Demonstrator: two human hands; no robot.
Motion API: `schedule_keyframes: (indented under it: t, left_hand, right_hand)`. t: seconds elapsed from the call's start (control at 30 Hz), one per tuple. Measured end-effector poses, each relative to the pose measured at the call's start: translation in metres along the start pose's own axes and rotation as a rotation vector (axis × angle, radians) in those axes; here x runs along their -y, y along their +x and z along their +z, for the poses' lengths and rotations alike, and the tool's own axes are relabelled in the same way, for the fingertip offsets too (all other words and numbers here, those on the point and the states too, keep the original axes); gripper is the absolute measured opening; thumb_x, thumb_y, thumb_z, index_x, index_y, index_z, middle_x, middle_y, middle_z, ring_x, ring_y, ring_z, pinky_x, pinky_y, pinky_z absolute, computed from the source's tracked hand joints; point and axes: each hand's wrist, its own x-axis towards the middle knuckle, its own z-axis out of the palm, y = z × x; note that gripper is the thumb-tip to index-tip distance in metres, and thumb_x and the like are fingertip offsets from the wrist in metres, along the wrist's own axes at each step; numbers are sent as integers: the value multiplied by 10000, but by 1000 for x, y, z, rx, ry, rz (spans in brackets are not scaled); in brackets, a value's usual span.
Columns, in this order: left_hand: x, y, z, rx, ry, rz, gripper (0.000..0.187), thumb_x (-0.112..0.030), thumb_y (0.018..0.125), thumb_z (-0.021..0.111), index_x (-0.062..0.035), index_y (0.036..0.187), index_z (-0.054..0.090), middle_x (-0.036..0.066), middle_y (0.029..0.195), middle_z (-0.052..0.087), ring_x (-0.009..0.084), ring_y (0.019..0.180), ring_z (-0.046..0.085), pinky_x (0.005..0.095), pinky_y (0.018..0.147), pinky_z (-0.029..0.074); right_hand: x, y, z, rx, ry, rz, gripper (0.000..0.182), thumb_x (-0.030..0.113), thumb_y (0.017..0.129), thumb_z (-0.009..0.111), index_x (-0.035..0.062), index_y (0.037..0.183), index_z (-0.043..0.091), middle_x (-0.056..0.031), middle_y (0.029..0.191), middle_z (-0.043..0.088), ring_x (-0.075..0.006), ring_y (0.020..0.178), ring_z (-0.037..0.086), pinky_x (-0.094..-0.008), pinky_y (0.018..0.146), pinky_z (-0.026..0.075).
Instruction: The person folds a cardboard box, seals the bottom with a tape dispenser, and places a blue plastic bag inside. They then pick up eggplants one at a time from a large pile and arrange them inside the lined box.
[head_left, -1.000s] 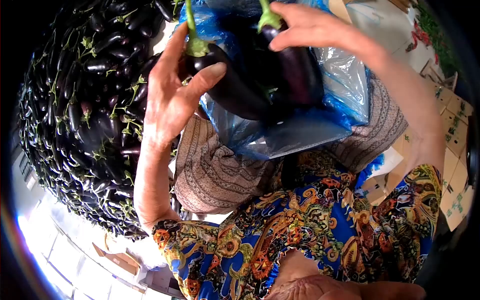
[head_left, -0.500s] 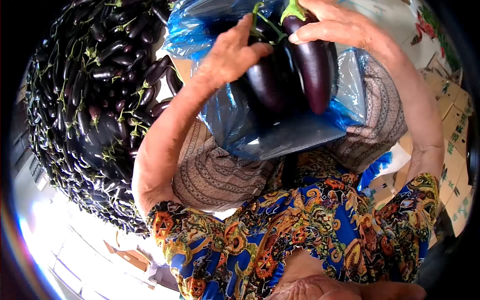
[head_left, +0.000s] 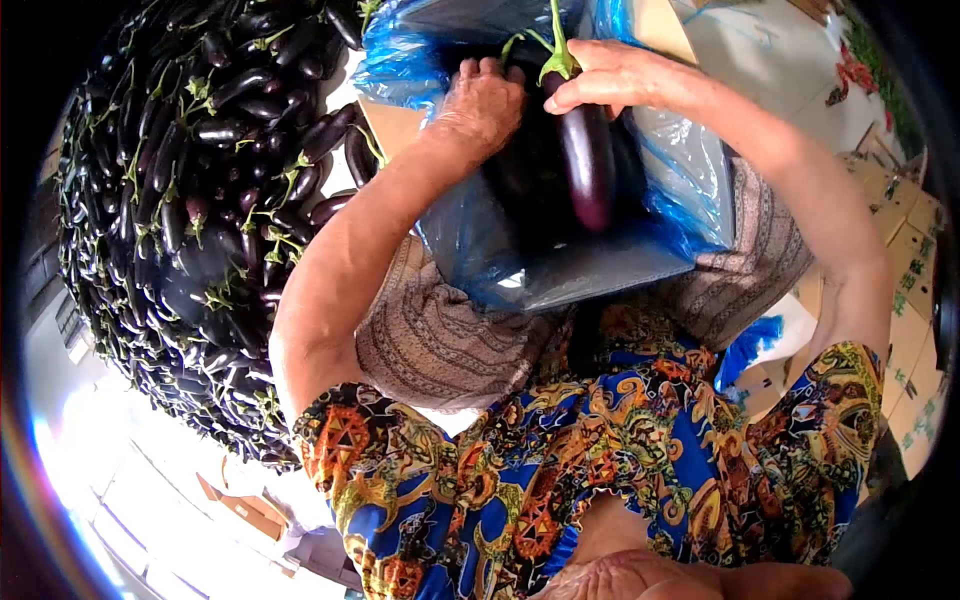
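An open cardboard box (head_left: 400, 128) lined with blue plastic film (head_left: 685, 185) stands in front of my lap. My right hand (head_left: 622, 78) grips a glossy dark purple eggplant (head_left: 588, 165) near its green cap, with the tip pointing down toward me inside the box. At the box's left side, my left hand (head_left: 485, 105) has its fingers curled down around another eggplant (head_left: 514, 168), which is mostly in shadow. A green stem shows just beyond those fingers. The dark box interior hides what lies deeper.
A large heap of eggplants (head_left: 170, 200) fills the left side, some close to the box. Flattened printed cardboard (head_left: 905, 290) lies at the right. Red and green produce (head_left: 855, 72) is at the far right. A small open carton (head_left: 245, 508) sits at lower left.
Both hands have lowered their eggplants deeper into the box. The right-hand eggplant has shifted left toward the middle, and the left hand's fingers have gone from stretched to curled.
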Motion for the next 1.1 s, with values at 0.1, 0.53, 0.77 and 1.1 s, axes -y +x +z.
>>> schedule_keyframes:
  t: [0.1,0.53,0.77,1.1]
  left_hand:
    - [15,-3,-30,98,-860,2,625,-301,900,604,-18,1408,376,260,1293,513,315,1231,500,401,992,423]
    - [35,-121,-81,-165,-1417,-435,705,-99,810,600,-14,1454,323,219,1197,584,283,1094,584,404,979,451]
    - [-4,-116,-22,-246,-786,-149,713,-214,813,748,-16,1401,397,188,1197,537,339,1079,572,388,913,469]
    - [51,-156,-13,-563,-243,-520,561,-100,777,711,-40,1300,519,199,1168,590,386,1068,551,447,941,452]
  right_hand:
    - [-4,2,-6,9,55,-58,491,366,806,688,27,1118,518,-132,1020,586,-244,937,612,-362,690,547]
    - [-13,9,64,353,636,-203,495,361,889,663,-6,1203,556,-101,1066,618,-177,971,598,-303,850,507]
    - [-14,19,72,124,682,-102,286,209,870,677,20,1038,544,-75,964,597,-168,877,599,-296,766,512]
    - [-34,-2,94,136,-468,27,656,269,679,789,-111,1115,479,-300,968,625,-417,961,624,-423,831,513]
